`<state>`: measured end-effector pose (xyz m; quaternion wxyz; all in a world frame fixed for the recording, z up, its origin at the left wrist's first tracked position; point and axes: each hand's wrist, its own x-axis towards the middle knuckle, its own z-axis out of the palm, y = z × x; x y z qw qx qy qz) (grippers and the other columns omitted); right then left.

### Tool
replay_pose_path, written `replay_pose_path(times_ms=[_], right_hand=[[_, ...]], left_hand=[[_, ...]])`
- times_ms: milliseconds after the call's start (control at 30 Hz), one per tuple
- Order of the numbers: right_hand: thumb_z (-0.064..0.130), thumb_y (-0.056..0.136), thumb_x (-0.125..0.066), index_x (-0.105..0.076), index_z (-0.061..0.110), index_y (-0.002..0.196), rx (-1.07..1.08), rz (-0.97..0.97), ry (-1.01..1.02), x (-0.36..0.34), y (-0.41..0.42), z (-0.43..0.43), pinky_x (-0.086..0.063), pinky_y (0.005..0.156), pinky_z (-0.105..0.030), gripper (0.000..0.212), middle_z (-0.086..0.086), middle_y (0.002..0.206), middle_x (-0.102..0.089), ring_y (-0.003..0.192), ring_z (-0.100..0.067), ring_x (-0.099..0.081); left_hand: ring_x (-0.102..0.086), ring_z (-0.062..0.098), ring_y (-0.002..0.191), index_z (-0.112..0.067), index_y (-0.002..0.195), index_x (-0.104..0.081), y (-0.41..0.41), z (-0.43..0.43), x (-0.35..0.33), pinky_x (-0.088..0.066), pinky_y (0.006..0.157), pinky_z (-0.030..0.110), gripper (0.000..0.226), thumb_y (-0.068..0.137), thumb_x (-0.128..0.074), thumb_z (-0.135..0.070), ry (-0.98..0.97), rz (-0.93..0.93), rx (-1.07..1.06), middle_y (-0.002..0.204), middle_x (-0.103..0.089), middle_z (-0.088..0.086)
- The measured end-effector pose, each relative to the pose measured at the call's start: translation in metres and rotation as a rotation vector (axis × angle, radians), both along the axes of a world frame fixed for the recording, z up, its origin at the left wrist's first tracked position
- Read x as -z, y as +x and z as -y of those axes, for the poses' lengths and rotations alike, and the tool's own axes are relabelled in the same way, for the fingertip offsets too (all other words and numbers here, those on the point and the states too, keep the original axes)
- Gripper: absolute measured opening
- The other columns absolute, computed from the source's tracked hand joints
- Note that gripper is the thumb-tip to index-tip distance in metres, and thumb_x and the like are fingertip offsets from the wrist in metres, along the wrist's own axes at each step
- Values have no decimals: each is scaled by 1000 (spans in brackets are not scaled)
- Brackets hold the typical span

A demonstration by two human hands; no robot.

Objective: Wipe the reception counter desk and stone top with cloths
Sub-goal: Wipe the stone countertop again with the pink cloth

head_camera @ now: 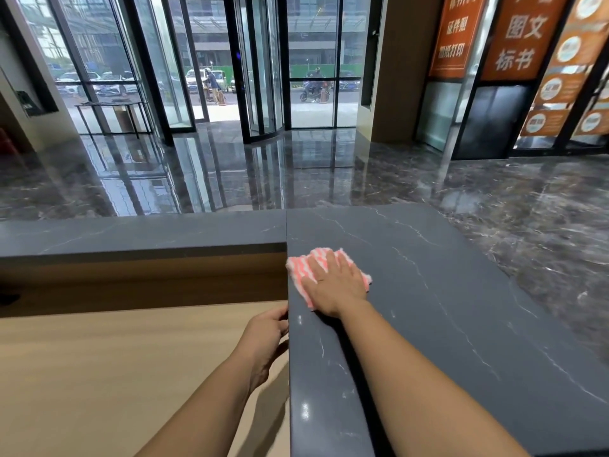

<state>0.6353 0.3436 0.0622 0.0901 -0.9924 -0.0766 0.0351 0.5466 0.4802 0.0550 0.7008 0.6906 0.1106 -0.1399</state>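
A pink-and-white striped cloth (304,270) lies on the dark grey stone top (445,291), near the top's left edge. My right hand (336,285) presses flat on the cloth with its fingers spread and straight. My left hand (267,338) is lower, against the left side edge of the stone top, fingers loosely bent with the tips touching the edge; it holds no cloth. The pale wooden desk surface (115,374) lies below and to the left of the stone top.
A narrower stone ledge (138,232) runs left from the stone top, above a wooden back panel (141,282). Beyond the counter is a glossy dark marble floor (230,173), a glass revolving door (260,64) and orange signs (514,34) at the right.
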Motion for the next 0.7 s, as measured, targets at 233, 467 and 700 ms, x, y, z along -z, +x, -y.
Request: replay_pose_path(times_ms=[233,467,700], right_hand=[[58,95,-12,-7,39,153,304,-51,0,-8,7,96,4,120,-42,62,1,163,4,150,-23,8],[57,96,-7,0,38,153,412,-65,23,-4,4,68,11,118,-44,61,-6,163,11,148,-28,13],[41,102,-20,7,31,155,193,-48,-52,-4,-29,-18,14,117,-47,60,-11,161,18,146,-33,20]], left_hand=[[-63,13,108,-31,115,-68,-3,-6,1,-48,94,33,52,94,-33,2,20,-27,37,107,-73,-12],[-62,26,105,-29,117,-69,5,-11,6,-48,98,38,52,94,-33,3,0,-73,68,108,-73,5],[-55,16,83,-11,102,-73,10,-12,-4,-47,69,27,28,99,-48,-24,-164,-152,-89,88,-65,5]])
